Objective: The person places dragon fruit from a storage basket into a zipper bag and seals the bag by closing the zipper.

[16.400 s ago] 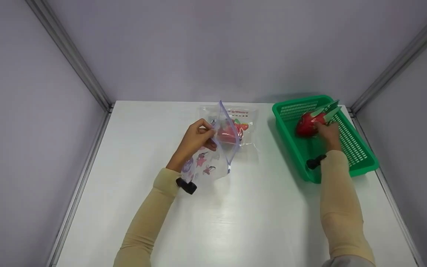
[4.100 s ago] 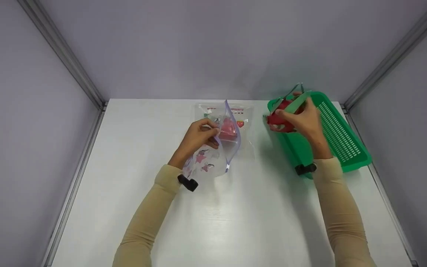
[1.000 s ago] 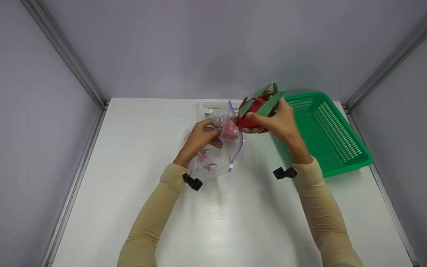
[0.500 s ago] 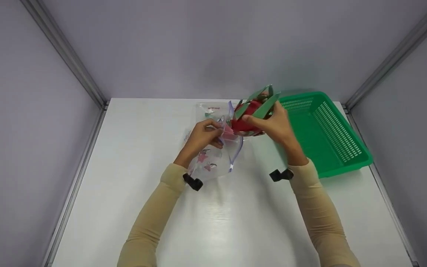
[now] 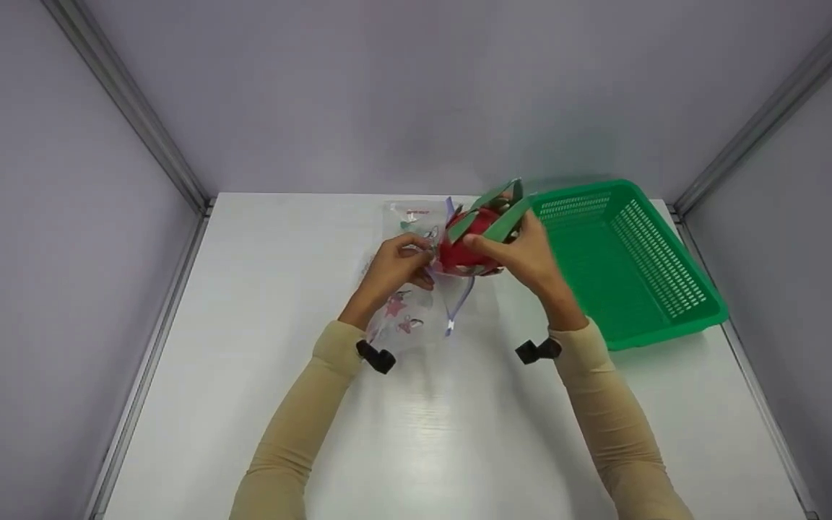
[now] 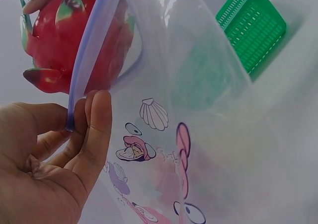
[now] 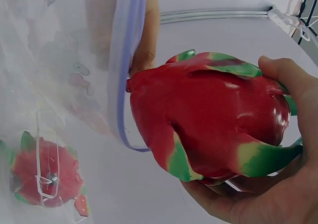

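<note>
My right hand (image 5: 528, 253) grips a red dragon fruit (image 7: 208, 119) with green-tipped scales, thumb and fingers spread round its leafy end. The fruit's narrower end is at the mouth of a clear zip bag (image 6: 149, 124) with a purple zip strip and pink sea-creature prints. In the left wrist view the near zip strip crosses in front of the fruit. My left hand (image 5: 393, 269) pinches the bag's near rim between thumb and fingers, and the mouth gapes towards the right hand. Part of the bag's mouth is hidden behind the fruit in the head view.
Behind the held bag lies another clear bag (image 5: 416, 211) with red print. A second dragon fruit (image 7: 47, 172) shows inside it in the right wrist view. A green plastic basket (image 5: 665, 336) stands at the right of the white table (image 5: 416, 440), near the back wall.
Earlier my right hand held the dragon fruit in the basket, then lifted it out and carried it left. Over the last second it has moved further left and lower, into the bag's mouth. Left hand keeps its pinch.
</note>
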Demonstrator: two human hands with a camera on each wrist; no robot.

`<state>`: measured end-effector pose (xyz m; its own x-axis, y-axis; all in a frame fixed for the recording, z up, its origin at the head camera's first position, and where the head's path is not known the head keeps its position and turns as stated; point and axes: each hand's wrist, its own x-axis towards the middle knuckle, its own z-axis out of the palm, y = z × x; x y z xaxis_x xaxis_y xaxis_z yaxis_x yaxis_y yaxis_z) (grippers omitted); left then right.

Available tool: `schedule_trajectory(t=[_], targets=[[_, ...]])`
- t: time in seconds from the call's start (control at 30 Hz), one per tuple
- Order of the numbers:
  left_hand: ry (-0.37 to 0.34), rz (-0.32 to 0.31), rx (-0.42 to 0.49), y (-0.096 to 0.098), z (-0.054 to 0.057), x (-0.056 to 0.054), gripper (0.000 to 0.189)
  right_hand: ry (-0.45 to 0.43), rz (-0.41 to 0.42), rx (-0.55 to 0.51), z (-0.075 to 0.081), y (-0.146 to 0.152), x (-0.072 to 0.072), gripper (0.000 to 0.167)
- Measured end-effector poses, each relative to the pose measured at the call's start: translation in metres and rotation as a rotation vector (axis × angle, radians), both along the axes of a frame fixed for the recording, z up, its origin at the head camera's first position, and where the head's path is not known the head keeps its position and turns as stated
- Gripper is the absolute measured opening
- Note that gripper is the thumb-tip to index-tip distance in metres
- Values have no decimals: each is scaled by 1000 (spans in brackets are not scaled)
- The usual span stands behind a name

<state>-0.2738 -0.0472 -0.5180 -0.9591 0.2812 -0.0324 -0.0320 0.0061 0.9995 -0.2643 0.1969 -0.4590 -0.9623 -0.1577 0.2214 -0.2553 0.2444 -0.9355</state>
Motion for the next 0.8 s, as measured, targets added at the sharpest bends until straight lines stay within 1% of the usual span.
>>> schedule_trajectory(t=[0.27,0.53,0.67,0.8], targets=[[-14,14,-28,-1,0,1,25,-66,-9,-14,-12,-6,2,83],[-15,10,21,-3,-3,1,22,-110,8,-11,-21,-11,5,85],[-24,14,33,-5,-4,0,20,-111,6,1,-23,-12,5,83],[-25,23,41,-6,-4,0,20,-85,-7,28,-25,-12,5,83]])
